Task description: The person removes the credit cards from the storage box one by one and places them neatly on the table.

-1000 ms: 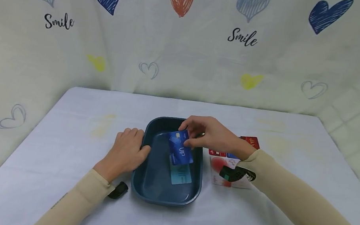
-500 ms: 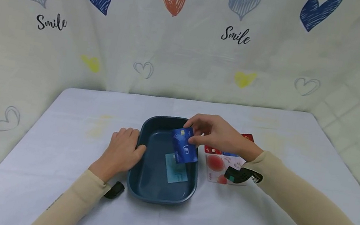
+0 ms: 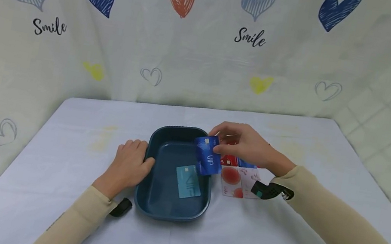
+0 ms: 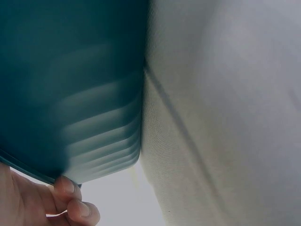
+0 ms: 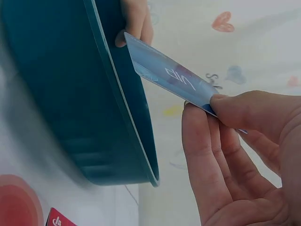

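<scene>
A dark blue tray (image 3: 159, 196) sits on the white-covered table. My left hand (image 3: 128, 164) grips its left rim; curled fingertips (image 4: 80, 209) show at the rim in the left wrist view. With thumb and fingers, my right hand (image 3: 248, 146) pinches a blue VIP card (image 3: 207, 159) by its right edge. That card is raised and tilted, overlapping the tray's right rim in the head view. In the right wrist view the VIP card (image 5: 169, 73) appears above the rim. On the tray floor lies a light blue card (image 3: 188, 182), lettering up.
Right of the tray, several cards lie flat on the table, among them a white and red patterned card (image 3: 234, 181) and a red card (image 3: 229, 160). My right hand and wrist cover part of them. Behind the table hangs a backdrop (image 3: 207, 54) printed with hearts.
My right hand has moved the blue VIP card right, from over the tray's middle to its right rim, uncovering the light blue card. The left hand stays on the rim; the head view has shifted slightly.
</scene>
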Demonstrator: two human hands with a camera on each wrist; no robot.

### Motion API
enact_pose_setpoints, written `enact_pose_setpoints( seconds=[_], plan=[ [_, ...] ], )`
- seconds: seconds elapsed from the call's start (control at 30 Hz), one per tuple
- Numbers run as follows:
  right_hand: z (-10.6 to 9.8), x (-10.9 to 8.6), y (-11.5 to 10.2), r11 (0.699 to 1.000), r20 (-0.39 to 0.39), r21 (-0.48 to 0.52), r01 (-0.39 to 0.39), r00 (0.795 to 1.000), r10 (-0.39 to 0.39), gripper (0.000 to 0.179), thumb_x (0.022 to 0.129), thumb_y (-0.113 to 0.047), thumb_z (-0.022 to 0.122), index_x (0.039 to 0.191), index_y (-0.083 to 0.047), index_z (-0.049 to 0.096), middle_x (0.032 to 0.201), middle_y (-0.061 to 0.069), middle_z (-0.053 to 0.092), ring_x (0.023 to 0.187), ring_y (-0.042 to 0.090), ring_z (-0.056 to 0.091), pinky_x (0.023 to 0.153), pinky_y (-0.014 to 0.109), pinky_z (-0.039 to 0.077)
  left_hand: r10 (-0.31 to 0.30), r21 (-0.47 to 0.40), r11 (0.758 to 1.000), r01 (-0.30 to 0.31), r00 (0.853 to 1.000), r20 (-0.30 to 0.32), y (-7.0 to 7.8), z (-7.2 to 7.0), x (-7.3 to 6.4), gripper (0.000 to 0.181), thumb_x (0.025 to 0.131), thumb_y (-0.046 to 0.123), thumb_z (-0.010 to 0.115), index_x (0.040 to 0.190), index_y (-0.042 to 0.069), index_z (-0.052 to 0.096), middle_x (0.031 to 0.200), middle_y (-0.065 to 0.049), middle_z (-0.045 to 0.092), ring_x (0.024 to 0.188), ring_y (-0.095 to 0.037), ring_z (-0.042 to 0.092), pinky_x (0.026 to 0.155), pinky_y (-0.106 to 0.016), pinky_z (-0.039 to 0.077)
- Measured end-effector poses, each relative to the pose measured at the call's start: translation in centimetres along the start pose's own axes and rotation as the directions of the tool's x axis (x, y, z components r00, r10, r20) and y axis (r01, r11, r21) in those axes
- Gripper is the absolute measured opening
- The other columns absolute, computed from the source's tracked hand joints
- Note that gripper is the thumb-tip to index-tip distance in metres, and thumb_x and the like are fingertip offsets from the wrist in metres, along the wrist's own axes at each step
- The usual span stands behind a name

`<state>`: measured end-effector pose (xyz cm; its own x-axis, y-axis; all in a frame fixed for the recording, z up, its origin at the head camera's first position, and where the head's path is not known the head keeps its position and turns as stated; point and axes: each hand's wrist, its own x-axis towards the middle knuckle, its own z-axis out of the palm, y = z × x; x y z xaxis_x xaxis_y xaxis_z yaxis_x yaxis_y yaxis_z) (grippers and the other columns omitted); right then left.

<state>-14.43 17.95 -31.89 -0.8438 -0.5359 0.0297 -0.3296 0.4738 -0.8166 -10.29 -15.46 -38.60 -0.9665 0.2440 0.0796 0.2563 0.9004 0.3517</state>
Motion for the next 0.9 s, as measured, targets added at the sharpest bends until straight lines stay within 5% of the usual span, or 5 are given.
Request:
enact_pose_setpoints(
  seconds=[0.53,0.9],
  plan=[
    [-1.7,-1.8,1.4,0.999,-0.043,0.028,-0.038,0.998,0.04,0.031,0.095,-0.019,0.073,0.125,-0.017,0.067,0.11,0.01,0.068,0.1,0.026,0.07,0.09,0.033,0.058,0.002,0.004,1.0,-0.002,1.0,-0.014,0.0,0.2,0.1,0.018,0.096,0.022,0.049,0.089,0.005,0.052,0.084,-0.01,0.05,0.081,-0.028,0.041,0.078,-0.042,0.029],
    [-2.3,-3.0,2.6,0.992,-0.072,0.086,-0.096,0.992,0.102,0.033,0.095,-0.022,0.073,0.127,-0.019,0.066,0.116,0.012,0.067,0.103,0.028,0.072,0.089,0.04,0.061,0.006,0.011,1.0,-0.006,1.0,-0.016,0.1,0.2,0.0,0.018,0.096,0.022,0.049,0.088,0.005,0.05,0.084,-0.01,0.049,0.08,-0.028,0.04,0.078,-0.042,0.03]
  ],
)
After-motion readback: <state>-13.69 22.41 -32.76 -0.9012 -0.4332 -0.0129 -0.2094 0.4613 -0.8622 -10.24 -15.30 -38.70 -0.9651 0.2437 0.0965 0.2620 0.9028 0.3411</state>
